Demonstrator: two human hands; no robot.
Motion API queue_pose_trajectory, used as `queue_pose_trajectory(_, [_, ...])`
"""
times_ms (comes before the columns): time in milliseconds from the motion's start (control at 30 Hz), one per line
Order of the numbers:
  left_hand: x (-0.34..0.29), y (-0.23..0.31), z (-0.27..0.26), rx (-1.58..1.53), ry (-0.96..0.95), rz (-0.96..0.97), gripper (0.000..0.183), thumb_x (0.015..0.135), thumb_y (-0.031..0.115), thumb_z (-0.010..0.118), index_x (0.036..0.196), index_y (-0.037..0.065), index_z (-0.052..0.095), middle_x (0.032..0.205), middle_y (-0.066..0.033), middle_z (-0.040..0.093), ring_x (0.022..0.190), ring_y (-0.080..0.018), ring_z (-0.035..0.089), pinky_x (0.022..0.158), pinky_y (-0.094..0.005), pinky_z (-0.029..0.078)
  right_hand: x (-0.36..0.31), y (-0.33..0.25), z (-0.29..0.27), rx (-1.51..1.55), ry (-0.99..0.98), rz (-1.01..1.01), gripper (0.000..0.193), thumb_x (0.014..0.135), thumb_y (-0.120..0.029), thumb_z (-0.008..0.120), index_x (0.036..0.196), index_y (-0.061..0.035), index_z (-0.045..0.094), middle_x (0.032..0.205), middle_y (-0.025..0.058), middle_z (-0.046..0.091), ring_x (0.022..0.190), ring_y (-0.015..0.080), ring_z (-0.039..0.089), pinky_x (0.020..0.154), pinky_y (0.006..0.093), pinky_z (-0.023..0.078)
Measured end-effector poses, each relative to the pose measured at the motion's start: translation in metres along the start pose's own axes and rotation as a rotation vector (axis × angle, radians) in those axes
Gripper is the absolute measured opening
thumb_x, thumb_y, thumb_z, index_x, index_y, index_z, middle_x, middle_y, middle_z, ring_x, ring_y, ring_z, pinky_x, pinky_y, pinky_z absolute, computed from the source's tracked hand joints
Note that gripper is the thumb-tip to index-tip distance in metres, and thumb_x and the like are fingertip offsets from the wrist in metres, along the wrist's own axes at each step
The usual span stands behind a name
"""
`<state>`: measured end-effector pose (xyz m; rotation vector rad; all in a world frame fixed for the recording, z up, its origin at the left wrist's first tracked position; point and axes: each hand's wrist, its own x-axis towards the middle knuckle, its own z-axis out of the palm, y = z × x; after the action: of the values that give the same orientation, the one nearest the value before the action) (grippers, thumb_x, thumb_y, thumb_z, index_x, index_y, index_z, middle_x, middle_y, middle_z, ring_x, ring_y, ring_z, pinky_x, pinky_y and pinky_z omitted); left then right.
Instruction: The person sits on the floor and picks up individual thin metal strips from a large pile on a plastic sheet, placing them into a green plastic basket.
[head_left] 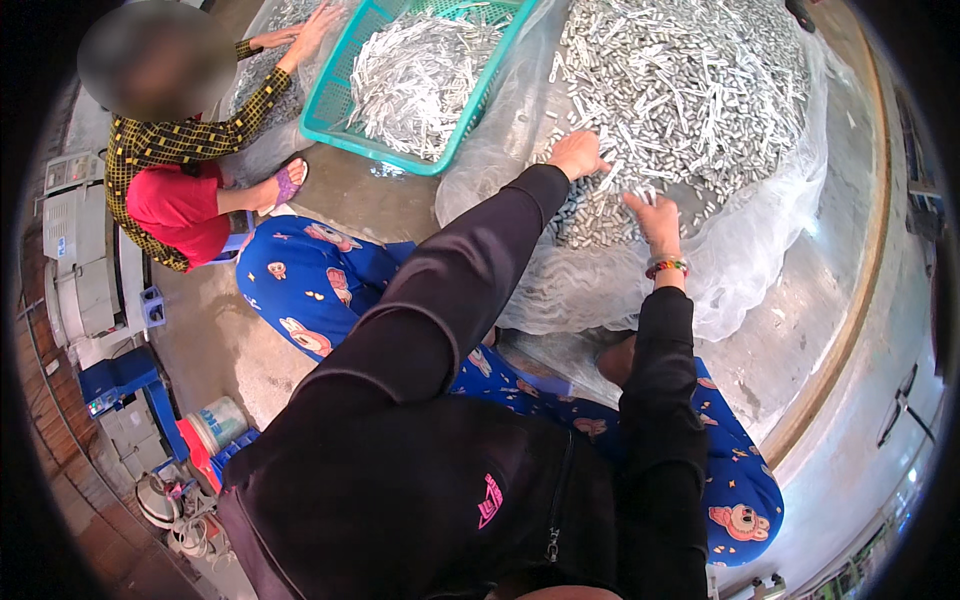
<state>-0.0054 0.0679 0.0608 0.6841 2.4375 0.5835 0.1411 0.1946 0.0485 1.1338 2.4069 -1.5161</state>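
A broad pile of small silver metal pieces (690,90), short cylinders mixed with longer flat strips, lies on translucent sheeting (580,290) in front of me. At the pile's near left edge is my left hand (577,156), its fingers curled down among the pieces and mostly hidden. My right hand (658,224), with a beaded bracelet at the wrist, is slightly nearer and to the right. Its fingers are bent together at the pieces, and what they hold is too small to make out. The hands are apart.
Left of the pile stands a green plastic basket (400,160) full of silver strips. Beyond it, a person in a checked top (185,145) reaches over another heap. Grey machines (85,290) and a white bucket (217,424) stand at the left. A wall curves along the right.
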Motion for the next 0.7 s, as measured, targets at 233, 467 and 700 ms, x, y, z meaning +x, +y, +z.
queue_pose_trajectory(233, [0.003, -0.014, 0.012, 0.013, 0.038, 0.310, 0.026, 0.069, 0.031, 0.056, 0.069, 0.006, 0.064, 0.066, -0.0175, 0.059, 0.066, -0.0306, 0.059, 0.062, -0.0416, 0.045, -0.006, 0.012, -0.021, -0.177, 0.034, -0.016, 0.042, 0.065, -0.031, 0.072, 0.077, 0.0053, 0.054, 0.063, 0.0064, 0.054, 0.052, 0.0164, 0.048, 0.047, 0.0321, 0.037])
queue_pose_trajectory(467, [-0.018, 0.041, 0.022, -0.085, 0.113, 0.233, 0.021, 0.070, 0.019, 0.050, 0.074, 0.001, 0.058, 0.072, -0.0192, 0.058, 0.072, -0.0343, 0.058, 0.062, -0.0437, 0.046, -0.022, 0.021, -0.039, 0.125, 0.272, -0.017, 0.045, 0.072, -0.025, 0.067, 0.096, 0.0094, 0.054, 0.079, 0.0146, 0.061, 0.068, 0.0223, 0.056, 0.063, 0.0350, 0.046])
queue_pose_trajectory(700, [-0.041, 0.033, 0.033, 0.125, 0.132, 0.222, 0.014, 0.069, 0.006, 0.051, 0.078, -0.003, 0.058, 0.078, -0.0184, 0.059, 0.079, -0.0325, 0.058, 0.066, -0.0405, 0.046, -0.036, 0.014, -0.020, 1.050, -0.082, 0.144, 0.027, 0.083, -0.027, 0.054, 0.080, -0.0014, 0.048, 0.065, 0.0103, 0.054, 0.052, 0.0190, 0.052, 0.043, 0.0250, 0.041])
